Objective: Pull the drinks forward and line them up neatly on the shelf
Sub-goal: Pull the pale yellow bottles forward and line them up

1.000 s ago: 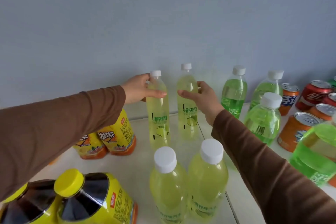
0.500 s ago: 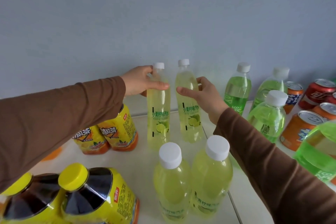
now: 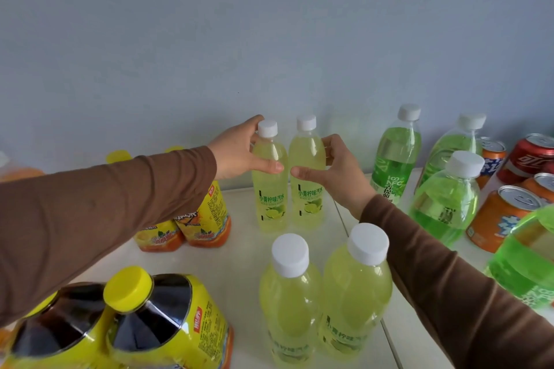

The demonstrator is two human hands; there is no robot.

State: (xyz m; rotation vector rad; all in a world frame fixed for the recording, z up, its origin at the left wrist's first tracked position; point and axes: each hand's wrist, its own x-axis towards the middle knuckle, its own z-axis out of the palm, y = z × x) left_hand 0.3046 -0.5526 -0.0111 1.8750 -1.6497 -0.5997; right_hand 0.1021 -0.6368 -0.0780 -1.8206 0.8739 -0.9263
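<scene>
Between the curled fingers of the left hand (image 3: 236, 153) and right hand (image 3: 338, 168), two full lime-soda bottles (image 3: 307, 177) stand upright and touching, gripped at their smooth shoulders, probably weighty, stiff and slightly slippery.

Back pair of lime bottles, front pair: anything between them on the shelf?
Nothing. Head view shows bare white shelf between the held back lime bottles and the front lime bottles.

Two rear bottles (image 3: 286, 177) side by side behind front pair (image 3: 323, 293).
</scene>
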